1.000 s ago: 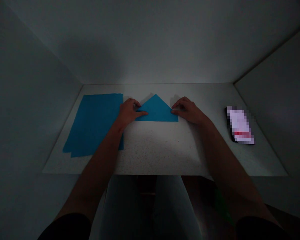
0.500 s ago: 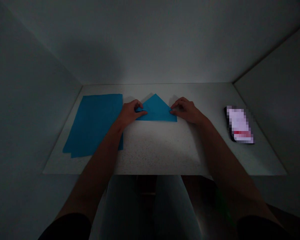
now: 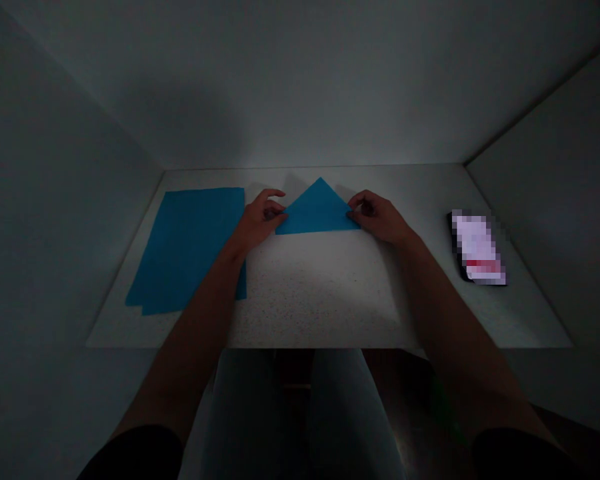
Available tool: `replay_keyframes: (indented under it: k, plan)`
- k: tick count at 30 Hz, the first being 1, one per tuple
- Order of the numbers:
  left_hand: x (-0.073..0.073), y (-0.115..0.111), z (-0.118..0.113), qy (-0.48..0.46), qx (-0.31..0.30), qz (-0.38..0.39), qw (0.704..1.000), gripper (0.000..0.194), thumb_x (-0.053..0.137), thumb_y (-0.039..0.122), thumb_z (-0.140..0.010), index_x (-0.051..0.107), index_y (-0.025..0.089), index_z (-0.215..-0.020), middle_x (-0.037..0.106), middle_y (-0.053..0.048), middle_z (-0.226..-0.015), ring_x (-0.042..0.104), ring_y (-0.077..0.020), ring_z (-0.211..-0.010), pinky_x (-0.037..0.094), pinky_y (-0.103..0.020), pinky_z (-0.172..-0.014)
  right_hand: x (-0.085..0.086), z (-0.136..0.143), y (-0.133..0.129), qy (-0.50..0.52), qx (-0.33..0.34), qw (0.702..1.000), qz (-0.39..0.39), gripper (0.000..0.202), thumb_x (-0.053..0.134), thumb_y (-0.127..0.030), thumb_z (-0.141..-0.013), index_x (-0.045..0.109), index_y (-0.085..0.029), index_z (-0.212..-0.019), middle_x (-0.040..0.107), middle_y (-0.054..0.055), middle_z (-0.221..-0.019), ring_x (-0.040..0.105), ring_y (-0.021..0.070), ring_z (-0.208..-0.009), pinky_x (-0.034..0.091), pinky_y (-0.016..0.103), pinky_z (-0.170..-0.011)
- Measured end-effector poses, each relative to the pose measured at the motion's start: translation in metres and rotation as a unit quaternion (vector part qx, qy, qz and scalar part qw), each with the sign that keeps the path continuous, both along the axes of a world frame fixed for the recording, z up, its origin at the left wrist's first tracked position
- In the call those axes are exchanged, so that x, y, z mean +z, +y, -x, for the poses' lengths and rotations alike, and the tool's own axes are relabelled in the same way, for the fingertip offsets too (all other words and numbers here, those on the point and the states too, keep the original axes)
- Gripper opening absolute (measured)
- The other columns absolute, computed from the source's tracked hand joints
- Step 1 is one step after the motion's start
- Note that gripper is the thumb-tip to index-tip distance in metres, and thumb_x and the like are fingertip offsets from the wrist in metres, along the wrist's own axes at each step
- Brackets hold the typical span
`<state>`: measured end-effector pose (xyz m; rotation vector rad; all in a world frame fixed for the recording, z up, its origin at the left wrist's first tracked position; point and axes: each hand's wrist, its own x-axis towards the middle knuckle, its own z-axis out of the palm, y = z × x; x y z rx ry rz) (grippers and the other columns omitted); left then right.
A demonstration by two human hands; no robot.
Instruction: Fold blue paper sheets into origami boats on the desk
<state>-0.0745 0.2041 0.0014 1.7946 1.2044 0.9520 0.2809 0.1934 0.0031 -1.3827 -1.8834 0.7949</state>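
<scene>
A blue folded paper (image 3: 319,210) with a pointed top and a straight lower edge is held between my two hands above the pale table. My left hand (image 3: 261,220) pinches its left side between thumb and fingers, with the index finger stretched out clear of the paper. At the right side, my right hand (image 3: 377,215) grips the edge with thumb and fingertips. Part of each side edge is hidden by the fingers.
Several blue sheets (image 3: 190,247) lie in a loose stack to the left, partly under my left forearm. On the right lies a phone (image 3: 480,248) with a blurred, lit screen. Walls enclose the table (image 3: 310,300) at the back and both sides.
The folded paper has shifted away from me and slightly right, held by both hands. My left index finger has lifted off it.
</scene>
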Motion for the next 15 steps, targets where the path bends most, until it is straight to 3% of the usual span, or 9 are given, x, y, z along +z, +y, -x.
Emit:
replay_keyframes:
  k: [6, 9, 13, 15]
  plan:
    - [0.003, -0.001, 0.0, 0.094, -0.002, -0.047, 0.994, 0.009, 0.077, 0.022, -0.089, 0.079, 0.024, -0.098, 0.079, -0.005, -0.102, 0.073, -0.019, -0.093, 0.061, -0.034, -0.089, -0.003, -0.003, 0.003, -0.024, 0.013, 0.998, -0.048, 0.014, 0.073, -0.035, -0.084, 0.076, -0.024, -0.092, 0.066, 0.004, -0.089, 0.056, 0.0187, -0.074, 0.047, 0.037, -0.075]
    - [0.004, 0.0, 0.001, 0.135, -0.013, -0.061, 0.989, 0.013, 0.077, 0.019, -0.087, 0.081, 0.025, -0.098, 0.078, -0.005, -0.105, 0.073, -0.02, -0.096, 0.061, -0.036, -0.092, -0.003, -0.006, 0.004, -0.031, 0.03, 0.997, -0.056, 0.013, 0.072, -0.032, -0.083, 0.079, -0.024, -0.09, 0.068, 0.006, -0.098, 0.057, 0.0184, -0.075, 0.05, 0.038, -0.076]
    - [0.009, -0.002, 0.0, 0.208, -0.03, -0.093, 0.973, 0.018, 0.077, 0.016, -0.083, 0.085, 0.026, -0.097, 0.079, -0.006, -0.113, 0.071, -0.0255, -0.113, 0.053, -0.047, -0.112, -0.001, -0.011, 0.003, -0.039, 0.055, 0.997, -0.046, 0.013, 0.071, -0.031, -0.085, 0.081, -0.025, -0.091, 0.07, 0.008, -0.107, 0.063, 0.0214, -0.082, 0.053, 0.041, -0.08]
    - [0.011, -0.003, -0.001, 0.228, -0.03, -0.097, 0.968, 0.012, 0.077, 0.022, -0.087, 0.085, 0.026, -0.096, 0.079, -0.006, -0.115, 0.07, -0.027, -0.117, 0.049, -0.05, -0.117, 0.0, -0.012, 0.002, -0.043, 0.058, 0.996, -0.046, 0.014, 0.071, -0.033, -0.087, 0.081, -0.025, -0.091, 0.07, 0.008, -0.108, 0.066, 0.0235, -0.085, 0.054, 0.042, -0.083]
